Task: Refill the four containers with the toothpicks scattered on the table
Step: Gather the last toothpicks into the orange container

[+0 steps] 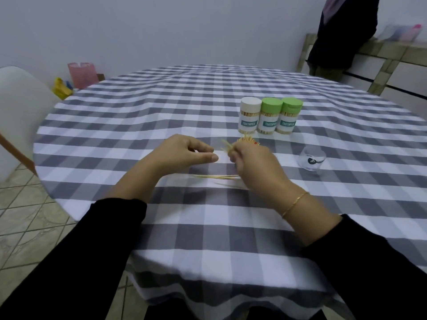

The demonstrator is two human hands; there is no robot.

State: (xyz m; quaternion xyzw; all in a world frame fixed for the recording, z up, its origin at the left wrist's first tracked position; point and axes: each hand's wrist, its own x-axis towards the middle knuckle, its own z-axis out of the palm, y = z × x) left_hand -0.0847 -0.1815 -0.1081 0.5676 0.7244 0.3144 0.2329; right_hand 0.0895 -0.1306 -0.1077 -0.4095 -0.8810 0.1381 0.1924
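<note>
Scene: a person at a round worktop (129,116) under grey-and-white check cloth, refilling toothpick jars, seen from head cam.
Loose picks: a thin row of toothpicks (217,176) lies on the cloth, long axis running 9-to-3 o'clock, just below both hands; a fainter one or two sit nearer the camera.
Key relation: the row sits at approx. 6 o'clock of the right hand (251,162) and approx. 4 o'clock of the left hand (184,152); right looks nearer, its heel almost over the row's 3 o'clock end.
Right grip: fingers curled round a bundle of toothpicks (242,142), tips fanning up and toward 10 o'clock.
Left grip: thumb and forefinger drawn close, near-pinched, nothing visibly held; can't tell if a single pick is between them.
Jars: white-capped container (249,116) and two green-capped containers (270,116) (290,115) stand touching in a row at 12 o'clock of the right hand, caps on, picks inside.
Fourth: clear container (312,159) at 3 o'clock of the right hand, apart, looks empty.
Judgement: three done, fourth pending.
</note>
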